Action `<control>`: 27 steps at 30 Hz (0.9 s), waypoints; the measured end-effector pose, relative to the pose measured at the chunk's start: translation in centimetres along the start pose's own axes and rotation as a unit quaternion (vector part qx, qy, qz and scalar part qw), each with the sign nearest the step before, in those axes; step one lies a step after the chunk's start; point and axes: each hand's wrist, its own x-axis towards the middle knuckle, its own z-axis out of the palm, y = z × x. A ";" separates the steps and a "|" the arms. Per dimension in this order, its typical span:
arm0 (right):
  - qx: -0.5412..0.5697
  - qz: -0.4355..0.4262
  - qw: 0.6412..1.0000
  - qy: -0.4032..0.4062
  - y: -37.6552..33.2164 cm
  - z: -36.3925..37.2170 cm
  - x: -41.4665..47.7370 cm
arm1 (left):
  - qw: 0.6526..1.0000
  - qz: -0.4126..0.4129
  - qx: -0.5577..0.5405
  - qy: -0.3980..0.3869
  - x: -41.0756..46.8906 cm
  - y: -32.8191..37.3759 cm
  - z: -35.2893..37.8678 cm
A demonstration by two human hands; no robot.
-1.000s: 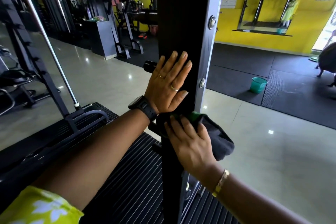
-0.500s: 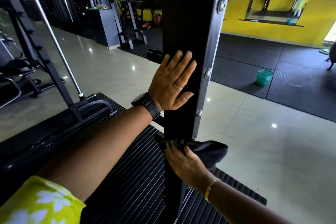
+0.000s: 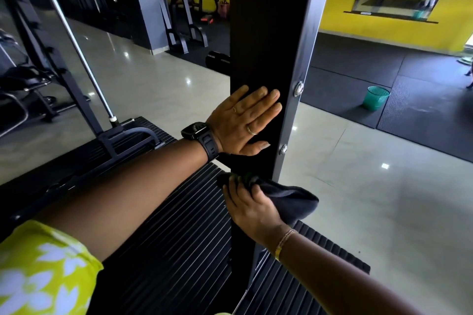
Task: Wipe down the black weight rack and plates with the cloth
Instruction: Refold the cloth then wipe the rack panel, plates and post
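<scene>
The left hand (image 3: 243, 123) is laid flat, fingers straight, on the black rack upright (image 3: 266, 33); just below, the cloth (image 3: 291, 203) is gripped by the right hand (image 3: 252, 208) and pressed against that upright. Wiping the upright seems to be the step in hand; its lower length should be covered next.

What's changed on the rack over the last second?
The right hand, gripping the cloth, wiped down the black post, away from the left hand, then came partway back up. It now sits a little below that hand. The left hand stayed flat on the post, and the cloth was never let go.
</scene>
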 end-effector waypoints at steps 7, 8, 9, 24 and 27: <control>0.022 -0.129 0.983 -0.126 -1.3 1.5 -5.8 | 0.999 -0.022 -0.006 -0.032 -4.5 3.5 1.0; 0.033 -0.109 0.986 -0.119 -1.1 1.3 -6.1 | 0.999 -0.030 -0.007 -0.031 -5.0 4.0 1.2; 0.045 -0.084 0.990 -0.108 -0.8 1.1 -6.1 | 0.999 -0.037 -0.006 -0.027 -5.2 4.3 1.4; 0.021 -0.156 0.961 -0.226 -4.2 3.2 -3.9 | 0.998 -0.065 0.004 0.000 -5.5 4.7 2.0; 0.039 -0.180 0.943 -0.278 -4.8 3.7 -6.8 | 0.998 -0.067 0.000 0.001 -5.5 4.8 2.3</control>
